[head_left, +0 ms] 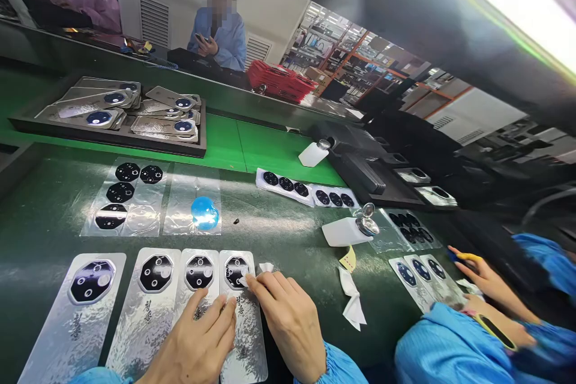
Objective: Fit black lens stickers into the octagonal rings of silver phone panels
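Several silver phone back covers lie in a row at the near edge of the green bench. My left hand (198,342) rests flat, fingers spread, on the rightmost cover (245,336), holding it down. My right hand (288,318) pinches a small white wipe (265,268) against that cover's black camera ring (236,270). The other covers (148,306) lie to the left, untouched.
Clear film sheets with black lens rings (121,192) and a blue blob (204,213) lie behind. A black tray of covers (117,114) sits far left. White solvent bottles (348,231), crumpled wipes (353,306). A co-worker's hands (486,282) work on the right. Another person stands beyond the bench.
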The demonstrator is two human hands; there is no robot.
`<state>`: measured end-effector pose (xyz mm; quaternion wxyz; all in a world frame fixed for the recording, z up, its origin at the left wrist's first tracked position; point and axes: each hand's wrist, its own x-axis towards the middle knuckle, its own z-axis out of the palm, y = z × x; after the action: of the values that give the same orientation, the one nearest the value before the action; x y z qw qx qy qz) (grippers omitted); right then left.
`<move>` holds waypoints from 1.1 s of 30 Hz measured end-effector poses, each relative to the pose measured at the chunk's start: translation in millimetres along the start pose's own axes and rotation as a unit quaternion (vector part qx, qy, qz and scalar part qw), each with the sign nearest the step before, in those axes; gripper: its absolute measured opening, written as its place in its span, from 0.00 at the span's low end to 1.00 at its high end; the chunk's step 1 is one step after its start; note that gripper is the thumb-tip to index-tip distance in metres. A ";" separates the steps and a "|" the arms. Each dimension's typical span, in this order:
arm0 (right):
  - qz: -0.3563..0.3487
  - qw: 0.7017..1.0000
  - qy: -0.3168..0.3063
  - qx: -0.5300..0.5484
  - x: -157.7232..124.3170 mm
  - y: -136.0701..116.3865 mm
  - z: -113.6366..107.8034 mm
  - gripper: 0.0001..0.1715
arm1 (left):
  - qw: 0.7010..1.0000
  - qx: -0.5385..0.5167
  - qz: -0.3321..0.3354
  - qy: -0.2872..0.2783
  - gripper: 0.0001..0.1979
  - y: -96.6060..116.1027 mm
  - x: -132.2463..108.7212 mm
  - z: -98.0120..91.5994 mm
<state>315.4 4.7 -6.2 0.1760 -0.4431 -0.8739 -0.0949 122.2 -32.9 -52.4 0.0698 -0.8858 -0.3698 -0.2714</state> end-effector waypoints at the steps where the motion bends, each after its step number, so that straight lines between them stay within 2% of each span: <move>1: 0.000 1.000 0.002 0.001 0.3 -0.2 0.2 0.18 | 1.000 0.000 0.000 0.001 0.12 -0.1 0.5 -0.3; 16: 0.024 0.999 0.002 0.031 -1.0 -0.3 1.2 0.16 | 1.000 -0.002 0.002 -0.008 0.10 -0.7 2.5 -4.4; 26: 0.010 1.000 -0.005 0.028 -1.3 2.6 1.6 0.16 | 1.000 -0.010 0.007 -0.003 0.11 -1.1 -1.0 2.2; 33: 0.006 0.999 -0.004 0.032 -2.1 1.1 1.7 0.17 | 1.000 -0.011 0.002 -0.004 0.12 -1.3 1.2 -0.5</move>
<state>317.0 4.3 -8.6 0.1873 -0.4426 -0.8746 -0.0636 121.8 -31.4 -51.5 0.0594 -0.8883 -0.3652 -0.2721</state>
